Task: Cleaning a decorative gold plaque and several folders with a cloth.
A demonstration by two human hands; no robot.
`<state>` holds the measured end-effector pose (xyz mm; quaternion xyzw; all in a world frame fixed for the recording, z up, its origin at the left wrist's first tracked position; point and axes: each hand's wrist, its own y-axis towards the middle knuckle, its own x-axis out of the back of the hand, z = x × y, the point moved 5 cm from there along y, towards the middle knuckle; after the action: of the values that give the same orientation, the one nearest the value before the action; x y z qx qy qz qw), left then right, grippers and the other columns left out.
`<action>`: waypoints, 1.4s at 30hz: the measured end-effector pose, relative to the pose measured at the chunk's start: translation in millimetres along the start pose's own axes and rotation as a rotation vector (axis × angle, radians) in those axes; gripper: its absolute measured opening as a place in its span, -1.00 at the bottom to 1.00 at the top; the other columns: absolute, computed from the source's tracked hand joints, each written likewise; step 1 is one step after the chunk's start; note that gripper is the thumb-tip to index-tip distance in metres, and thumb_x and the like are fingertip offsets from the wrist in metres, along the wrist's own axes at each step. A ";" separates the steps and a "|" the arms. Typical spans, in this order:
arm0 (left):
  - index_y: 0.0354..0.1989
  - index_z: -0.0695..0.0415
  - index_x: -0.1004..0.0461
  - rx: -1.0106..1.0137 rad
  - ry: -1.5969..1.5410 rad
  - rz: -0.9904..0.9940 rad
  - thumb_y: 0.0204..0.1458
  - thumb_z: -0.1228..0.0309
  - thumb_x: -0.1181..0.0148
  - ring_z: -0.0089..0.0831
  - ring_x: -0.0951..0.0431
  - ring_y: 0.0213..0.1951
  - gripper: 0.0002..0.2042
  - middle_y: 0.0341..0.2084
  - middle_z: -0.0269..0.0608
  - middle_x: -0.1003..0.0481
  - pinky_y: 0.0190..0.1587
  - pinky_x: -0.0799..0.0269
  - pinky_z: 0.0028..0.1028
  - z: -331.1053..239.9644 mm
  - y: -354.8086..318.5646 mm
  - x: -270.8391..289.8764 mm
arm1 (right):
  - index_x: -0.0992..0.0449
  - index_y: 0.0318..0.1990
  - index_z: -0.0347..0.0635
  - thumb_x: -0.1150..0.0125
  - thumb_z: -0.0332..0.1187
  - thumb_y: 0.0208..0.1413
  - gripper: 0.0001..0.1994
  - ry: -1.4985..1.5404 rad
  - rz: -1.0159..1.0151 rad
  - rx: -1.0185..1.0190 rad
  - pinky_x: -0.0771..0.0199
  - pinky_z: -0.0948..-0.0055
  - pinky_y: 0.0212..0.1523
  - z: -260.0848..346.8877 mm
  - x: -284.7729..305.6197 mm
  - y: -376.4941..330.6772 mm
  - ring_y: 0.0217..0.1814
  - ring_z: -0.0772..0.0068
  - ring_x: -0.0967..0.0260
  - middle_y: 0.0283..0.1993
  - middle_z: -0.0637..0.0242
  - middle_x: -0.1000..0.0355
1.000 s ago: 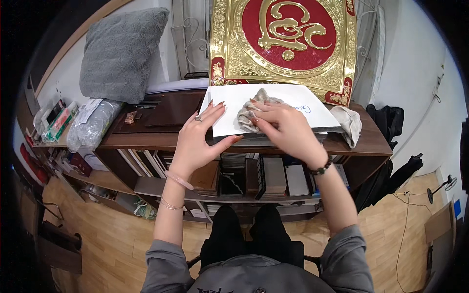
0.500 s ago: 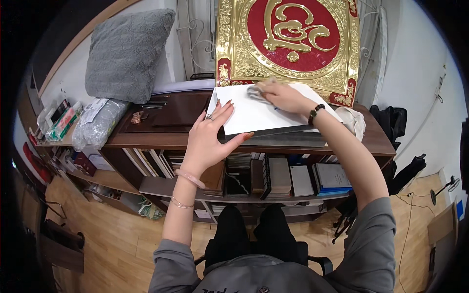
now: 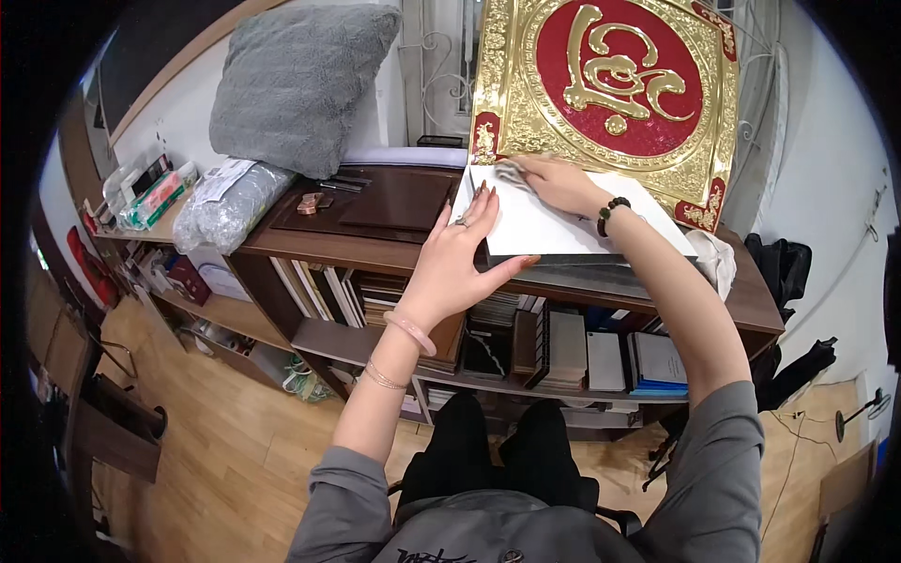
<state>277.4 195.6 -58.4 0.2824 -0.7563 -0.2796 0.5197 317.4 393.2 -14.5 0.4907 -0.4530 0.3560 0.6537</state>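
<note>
A flat white board lies on top of a low dark wooden bookshelf. My left hand rests flat on the board's near left corner, fingers spread and thumb along its front edge. My right hand is stretched to the board's far left corner and presses a crumpled grey cloth onto it. Behind the board a large gold and red ornamental plaque leans against the wall.
A grey pillow leans at the back left above a plastic-wrapped bundle. A dark tray with small items lies left of the board. Books fill the shelves below. A white cloth hangs at the board's right. Wooden floor lies underneath.
My right hand has carried the grey cloth from the middle of the board away to its far left corner. My left hand has stayed on the near left corner.
</note>
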 end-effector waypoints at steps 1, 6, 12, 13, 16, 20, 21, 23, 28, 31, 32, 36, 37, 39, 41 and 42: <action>0.28 0.34 -0.16 -0.011 0.002 -0.019 0.00 -0.03 -0.20 -0.09 -0.17 0.31 -0.19 0.25 0.20 -0.17 0.37 0.16 -0.06 1.3 -2.1 3.0 | -0.32 0.24 -0.08 0.10 -0.30 0.25 -0.59 0.007 0.001 0.018 -0.14 0.27 0.28 11.5 -3.3 -0.7 0.24 0.08 -0.22 0.21 0.09 -0.31; 0.31 0.30 -0.12 -0.073 0.218 -0.171 0.01 -0.11 -0.16 0.01 0.05 0.39 -0.16 0.35 0.22 0.05 0.36 0.23 0.05 -1.5 -12.6 10.5 | -0.41 0.15 -0.08 0.11 -0.28 0.23 -0.63 0.480 0.162 0.248 -0.30 0.20 0.14 45.1 7.1 -31.2 0.11 -0.01 -0.34 0.09 0.11 -0.43; 0.35 0.19 -0.09 -0.058 0.221 -0.072 -0.02 -0.04 -0.24 0.02 0.23 0.43 -0.16 0.41 0.15 0.24 0.35 0.31 0.07 -4.6 -4.8 4.8 | -0.40 0.19 -0.04 0.04 -0.34 0.20 -0.61 0.187 -0.005 0.203 -0.28 0.25 0.17 22.0 -7.7 18.4 0.11 0.02 -0.33 0.09 0.10 -0.44; 0.37 0.16 -0.02 -0.061 0.227 -0.080 -0.04 -0.06 -0.25 0.02 0.22 0.43 -0.12 0.40 0.16 0.25 0.35 0.31 0.07 -5.0 -3.4 3.1 | -0.39 0.19 -0.03 0.04 -0.34 0.19 -0.61 0.190 -0.041 0.247 -0.27 0.25 0.18 19.8 -9.7 19.7 0.12 0.02 -0.32 0.09 0.09 -0.44; 0.41 0.11 0.14 -0.068 0.193 -0.190 -0.08 -0.09 -0.27 0.03 0.20 0.42 -0.02 0.40 0.17 0.25 0.35 0.29 0.08 -6.4 -6.4 5.1 | -0.39 0.20 -0.02 0.02 -0.36 0.19 -0.60 0.208 -0.111 0.345 -0.25 0.25 0.20 29.2 -8.8 12.8 0.14 0.02 -0.30 0.09 0.08 -0.43; 0.43 0.04 0.41 -0.064 0.099 -0.388 -0.13 -0.12 -0.29 0.03 0.10 0.40 0.13 0.39 0.15 0.16 0.34 0.23 0.11 -2.6 -11.2 16.8 | -0.36 0.21 -0.06 0.03 -0.40 0.19 -0.59 0.278 0.055 0.425 -0.20 0.24 0.24 83.4 16.7 -58.9 0.18 0.08 -0.26 0.12 0.11 -0.40; 0.42 0.03 0.48 -0.053 0.089 -0.372 -0.15 -0.11 -0.31 0.00 0.04 0.39 0.17 0.37 0.14 0.08 0.33 0.20 0.11 -4.4 -7.3 15.4 | -0.33 0.23 -0.10 0.05 -0.42 0.20 -0.58 0.275 0.044 0.485 -0.15 0.25 0.26 86.3 24.7 -78.1 0.19 0.14 -0.22 0.14 0.15 -0.38; 0.41 0.01 0.56 -0.045 0.072 -0.349 -0.16 -0.10 -0.33 -0.03 -0.02 0.37 0.21 0.36 0.12 0.00 0.33 0.18 0.11 -6.3 -7.1 18.4 | -0.35 0.22 -0.12 0.06 -0.42 0.21 -0.60 0.303 0.031 0.428 -0.16 0.27 0.25 76.0 31.2 -97.1 0.18 0.18 -0.23 0.13 0.16 -0.38; 0.43 0.01 0.29 0.084 -0.204 -0.061 -0.11 0.14 -0.35 -0.14 -0.24 0.28 0.02 0.20 -0.06 -0.32 0.35 0.10 0.02 -2.4 -2.1 10.7 | -0.44 0.12 -0.15 0.06 -0.38 0.22 -0.67 0.366 0.031 -0.112 -0.35 0.32 0.10 -29.4 55.4 -138.6 0.01 0.24 -0.41 0.00 0.13 -0.46; 0.42 0.01 0.08 0.095 -0.125 0.001 -0.11 0.15 -0.35 -0.20 -0.34 0.22 -0.07 0.09 -0.18 -0.45 0.34 0.06 0.02 -1.0 4.6 4.7 | -0.47 0.09 -0.08 0.02 -0.34 0.19 -0.67 0.215 -0.107 -0.279 -0.43 0.27 0.01 -97.0 61.5 -162.8 -0.06 0.15 -0.47 -0.07 0.08 -0.50; 0.37 0.01 -0.04 0.071 -0.085 -0.006 -0.13 0.07 -0.34 -0.21 -0.35 0.22 -0.13 0.10 -0.19 -0.45 0.34 0.09 0.04 -2.2 5.4 4.2 | -0.49 0.07 -0.08 0.00 -0.31 0.18 -0.68 0.133 -0.195 -0.337 -0.45 0.27 -0.02 -99.9 67.7 -168.2 -0.08 0.14 -0.47 -0.08 0.09 -0.50; 0.23 0.00 -0.32 0.022 0.039 0.014 -0.17 -0.01 -0.37 -0.24 -0.35 0.21 -0.26 0.10 -0.26 -0.44 0.35 0.13 0.06 -9.9 -1.7 8.5 | -0.48 0.07 -0.07 -0.03 -0.31 0.15 -0.66 -0.073 -0.082 -0.319 -0.41 0.24 0.05 -19.8 56.9 -139.7 -0.02 0.06 -0.43 0.02 0.11 -0.47; 0.19 0.00 -0.37 0.023 0.089 0.033 -0.19 0.05 -0.39 -0.26 -0.35 0.21 -0.30 0.10 -0.30 -0.44 0.36 0.12 0.04 -13.2 -4.9 12.7 | -0.48 0.07 -0.10 -0.02 -0.36 0.16 -0.67 0.021 0.008 -0.300 -0.38 0.27 0.08 10.5 53.7 -139.8 0.00 0.05 -0.42 0.05 0.12 -0.46; 0.16 -0.01 -0.41 0.021 0.141 0.037 -0.20 0.11 -0.42 -0.28 -0.35 0.21 -0.34 0.11 -0.35 -0.44 0.36 0.12 0.02 -17.0 -6.3 18.8 | -0.47 0.08 -0.09 -0.03 -0.39 0.15 -0.67 0.027 -0.193 -0.072 -0.36 0.26 0.11 29.9 44.7 -154.4 0.03 0.05 -0.40 0.07 0.13 -0.45; 0.11 -0.02 -0.45 -0.052 0.223 0.057 -0.20 0.18 -0.43 -0.28 -0.35 0.22 -0.40 0.11 -0.35 -0.44 0.38 0.15 0.02 -13.9 -4.0 17.5 | -0.47 0.09 -0.09 -0.04 -0.42 0.15 -0.66 0.038 -0.390 0.155 -0.34 0.25 0.14 42.1 48.4 -167.6 0.06 0.06 -0.39 0.09 0.15 -0.44; 0.09 -0.03 -0.47 -0.084 0.270 0.069 -0.20 0.21 -0.43 -0.28 -0.34 0.22 -0.43 0.12 -0.35 -0.43 0.38 0.17 0.02 -13.1 -5.4 18.9 | -0.47 0.09 -0.10 -0.03 -0.44 0.16 -0.66 0.056 -0.395 0.151 -0.33 0.26 0.14 39.3 49.3 -172.6 0.07 0.08 -0.39 0.09 0.15 -0.44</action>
<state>284.8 176.7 -46.4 0.2693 -0.6763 -0.2526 0.6374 481.4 310.6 -18.9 0.6076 -0.3015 0.2674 0.6844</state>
